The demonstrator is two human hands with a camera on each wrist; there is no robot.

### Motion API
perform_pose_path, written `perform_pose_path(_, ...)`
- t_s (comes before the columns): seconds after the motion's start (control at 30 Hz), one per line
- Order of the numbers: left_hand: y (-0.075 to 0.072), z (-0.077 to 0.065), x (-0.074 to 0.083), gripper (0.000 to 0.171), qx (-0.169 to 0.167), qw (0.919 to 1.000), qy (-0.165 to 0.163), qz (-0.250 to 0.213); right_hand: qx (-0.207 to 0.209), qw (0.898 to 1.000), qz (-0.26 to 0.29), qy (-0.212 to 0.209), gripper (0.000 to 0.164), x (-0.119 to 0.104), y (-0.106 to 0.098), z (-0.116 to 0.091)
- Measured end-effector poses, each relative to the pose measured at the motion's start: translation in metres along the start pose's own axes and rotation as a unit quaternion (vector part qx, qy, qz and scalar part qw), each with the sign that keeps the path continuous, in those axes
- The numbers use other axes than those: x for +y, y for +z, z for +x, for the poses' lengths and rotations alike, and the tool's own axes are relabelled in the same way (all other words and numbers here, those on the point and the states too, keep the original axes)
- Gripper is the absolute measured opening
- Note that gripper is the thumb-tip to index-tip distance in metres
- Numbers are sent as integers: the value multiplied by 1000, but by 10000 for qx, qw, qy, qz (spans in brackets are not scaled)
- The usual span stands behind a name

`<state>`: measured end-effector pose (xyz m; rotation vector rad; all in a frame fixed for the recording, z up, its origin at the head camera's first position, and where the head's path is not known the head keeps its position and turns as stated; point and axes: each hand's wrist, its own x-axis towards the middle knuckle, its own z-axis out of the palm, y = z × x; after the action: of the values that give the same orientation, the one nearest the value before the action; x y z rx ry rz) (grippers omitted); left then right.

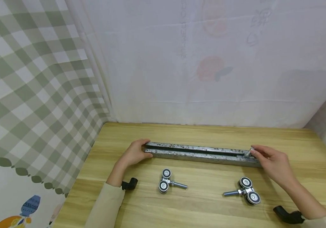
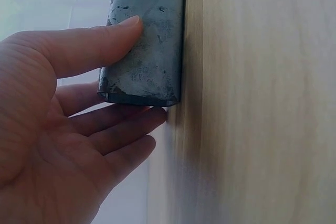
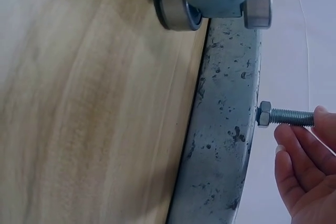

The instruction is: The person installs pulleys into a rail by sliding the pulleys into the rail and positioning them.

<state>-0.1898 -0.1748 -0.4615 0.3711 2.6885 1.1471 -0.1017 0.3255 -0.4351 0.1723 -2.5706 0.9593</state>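
A long metal channel rail [image 1: 197, 157] with a slot along its top lies across the wooden table. At its left end, my left hand [image 1: 134, 153] grips it, the thumb on the near face and the fingers round the far side and end. A threaded bolt [image 3: 291, 117] with a hex nut sticks out of the slot near the right end. My right hand [image 1: 275, 161] pinches this bolt between thumb and fingertips; whatever it joins inside the rail is hidden. In the left wrist view, the rail's end face sits just above the fingers.
Two roller trolleys, each with paired wheels and a bolt, lie in front of the rail: one left of centre [image 1: 165, 182], one to the right [image 1: 246, 191]. A white covering [image 1: 157, 79] hangs behind the table [image 1: 202, 202], and a checked cloth [image 1: 43, 79] hangs at left.
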Motion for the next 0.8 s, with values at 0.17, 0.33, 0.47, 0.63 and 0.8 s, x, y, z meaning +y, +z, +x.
perform_pose_path(0.17,0,-1,0,69,-4,10000,-54,18,-65,9999,-1,-81,22,-3,2,1)
perform_pose_path(0.33,0,-1,0,72,24,9999,-144,72,-138,9998,49,-124,20,-7,5,3)
perform_pose_path(0.47,0,0,0,72,41,9998,-170,74,-196,9997,79,-117,19,-10,8,6)
perform_pose_path(0.63,0,0,-1,71,47,9998,-158,84,-297,9995,94,-96,20,-13,11,8)
perform_pose_path(0.8,-1,-1,1,72,49,9999,-114,17,-380,9989,140,-249,21,-15,13,9)
